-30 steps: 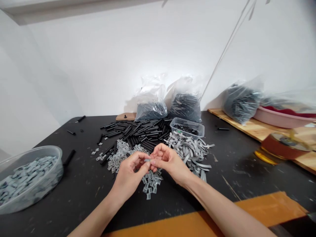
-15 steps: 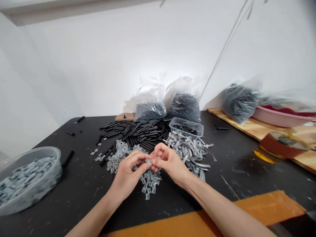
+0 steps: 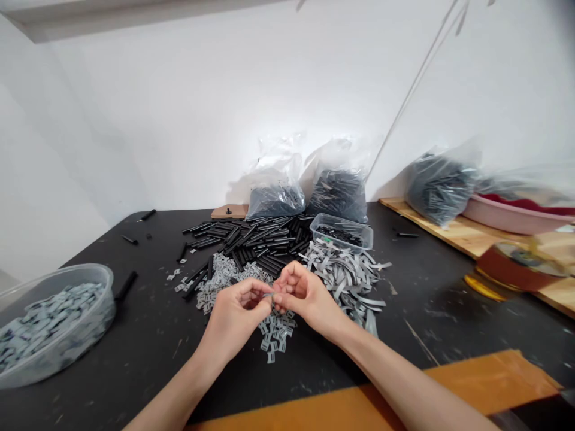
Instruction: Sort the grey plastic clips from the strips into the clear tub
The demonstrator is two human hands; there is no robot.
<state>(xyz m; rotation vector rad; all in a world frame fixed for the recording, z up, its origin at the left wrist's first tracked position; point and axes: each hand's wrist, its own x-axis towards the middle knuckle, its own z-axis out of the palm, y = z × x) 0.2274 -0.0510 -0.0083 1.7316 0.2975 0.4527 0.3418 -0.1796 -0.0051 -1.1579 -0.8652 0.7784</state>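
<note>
Head view — left hand (image 3: 236,306) and right hand (image 3: 302,299) are pinching a small grey piece (image 3: 268,294) between them, grip nearly closed, blocking some grey clips (image 3: 274,336) — black rods (image 3: 251,235) lying beyond, grey strips (image 3: 345,272) crowding right.

left hand (image 3: 236,308) + right hand (image 3: 305,299) | pinching 1 small grey piece (image 3: 269,294) | grey clips (image 3: 275,336) near | black rods (image 3: 242,234) beyond

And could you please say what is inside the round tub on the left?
The tub holds a heap of small grey pieces; those deep inside are covered, and its left side is cut off.
</note>
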